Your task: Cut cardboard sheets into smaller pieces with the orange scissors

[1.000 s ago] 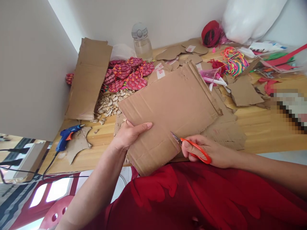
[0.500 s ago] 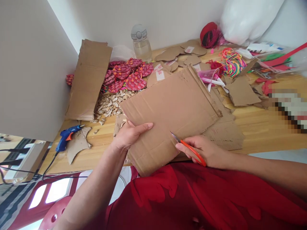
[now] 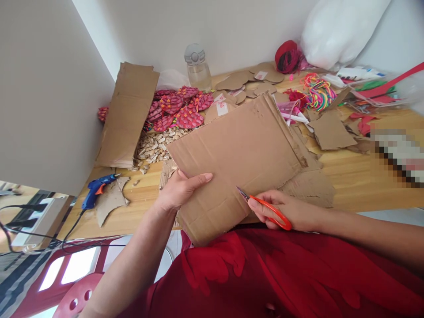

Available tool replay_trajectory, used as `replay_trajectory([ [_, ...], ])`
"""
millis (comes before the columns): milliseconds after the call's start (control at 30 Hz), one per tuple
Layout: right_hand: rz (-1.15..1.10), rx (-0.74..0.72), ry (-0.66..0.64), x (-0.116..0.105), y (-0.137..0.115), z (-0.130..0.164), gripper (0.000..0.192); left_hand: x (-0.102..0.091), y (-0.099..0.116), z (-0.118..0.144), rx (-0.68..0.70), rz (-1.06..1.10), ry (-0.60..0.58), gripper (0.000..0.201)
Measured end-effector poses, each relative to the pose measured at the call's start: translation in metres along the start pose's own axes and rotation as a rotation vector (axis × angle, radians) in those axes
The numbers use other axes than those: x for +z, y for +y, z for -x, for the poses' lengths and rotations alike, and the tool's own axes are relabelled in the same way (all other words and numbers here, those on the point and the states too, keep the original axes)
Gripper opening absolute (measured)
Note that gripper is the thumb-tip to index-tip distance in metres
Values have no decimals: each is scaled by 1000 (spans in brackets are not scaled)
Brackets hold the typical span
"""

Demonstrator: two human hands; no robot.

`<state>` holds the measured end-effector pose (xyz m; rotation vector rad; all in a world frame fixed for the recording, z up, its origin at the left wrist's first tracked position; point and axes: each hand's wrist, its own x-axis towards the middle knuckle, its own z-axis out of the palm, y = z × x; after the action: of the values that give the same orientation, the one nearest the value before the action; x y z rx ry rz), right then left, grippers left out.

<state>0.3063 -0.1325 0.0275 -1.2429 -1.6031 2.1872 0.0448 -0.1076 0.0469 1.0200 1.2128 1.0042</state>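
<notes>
A large flat piece of cardboard [image 3: 232, 154] is tilted over the table's front edge, its lower corner near my red clothing. My left hand [image 3: 180, 190] is closed on the cardboard's left edge, thumb lying on top and the fingers hidden beneath. In my right hand [image 3: 274, 210] is a pair of scissors [image 3: 270, 212] with orange-red handles. Their pointed blades look closed and lie over the cardboard's lower middle; whether the tip touches the surface I cannot tell.
Peanuts [image 3: 154, 145] and pink patterned pieces [image 3: 183, 108] lie behind. A blue glue gun [image 3: 96, 191] with a cord rests at left near an upright cardboard piece [image 3: 129, 115]. Cardboard cutouts [image 3: 235, 79], a bottle [image 3: 198, 70] and colourful cords [image 3: 318, 92] sit farther back.
The view has shifted slightly, so the table things appear a little lower. Both hands keep their holds on the cardboard and scissors, with the scissors a touch farther right and lower.
</notes>
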Motion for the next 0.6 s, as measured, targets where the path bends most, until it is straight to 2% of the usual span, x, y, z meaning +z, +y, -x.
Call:
replay_trajectory([
  [200,55,39,-24,-2,3,6,60,2,1,3,5,-16,-14,70],
  [433,11,24,-42,3,5,13,62,0,-4,5,-9,-23,-29,49],
  [600,48,16,-44,5,2,18,61,1,-2,6,-51,-8,-21,53],
])
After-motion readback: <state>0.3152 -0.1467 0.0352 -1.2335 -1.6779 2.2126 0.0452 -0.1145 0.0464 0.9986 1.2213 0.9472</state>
